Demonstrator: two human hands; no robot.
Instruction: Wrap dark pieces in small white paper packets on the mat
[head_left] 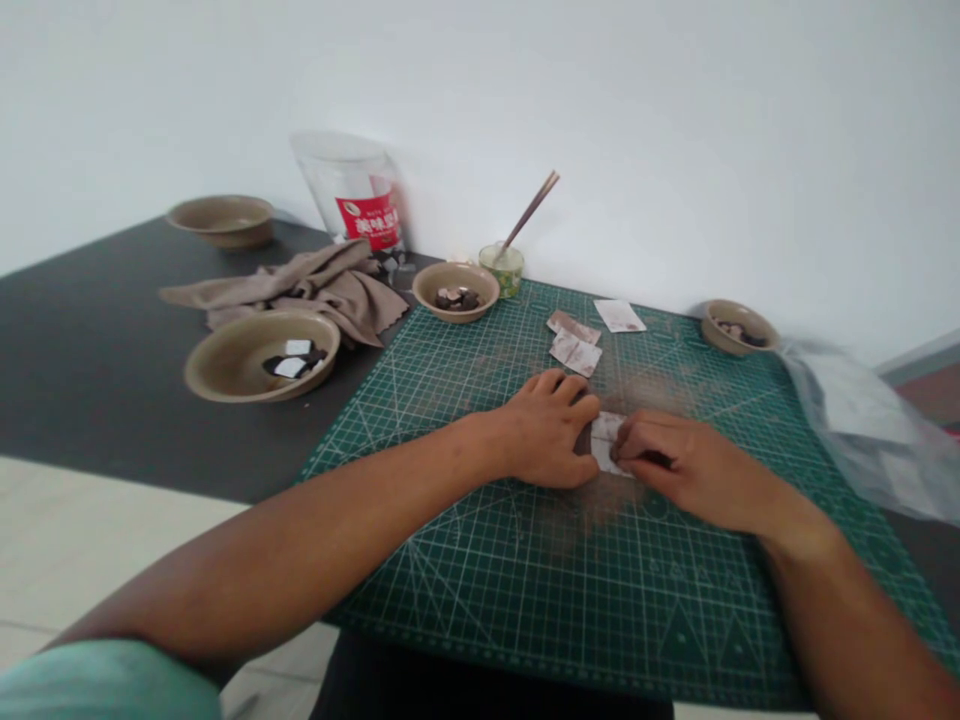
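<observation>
Left hand point(551, 430) open, fingers spread, I brace the pale slip point(604, 428) at its three o'clock; my right hand point(675, 460) is closed in a pinch over it, on what I cannot tell. I'd press flat and pinch lightly, as it looks thin, straight-edged and brown-smudged against the gridded green mat point(495, 570)

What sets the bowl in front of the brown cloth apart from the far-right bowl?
The bowl by the cloth looks wider than the far-right bowl. The former stands on the dark tabletop, the latter on the green mat. Both are brownish and hold small pieces.
</observation>
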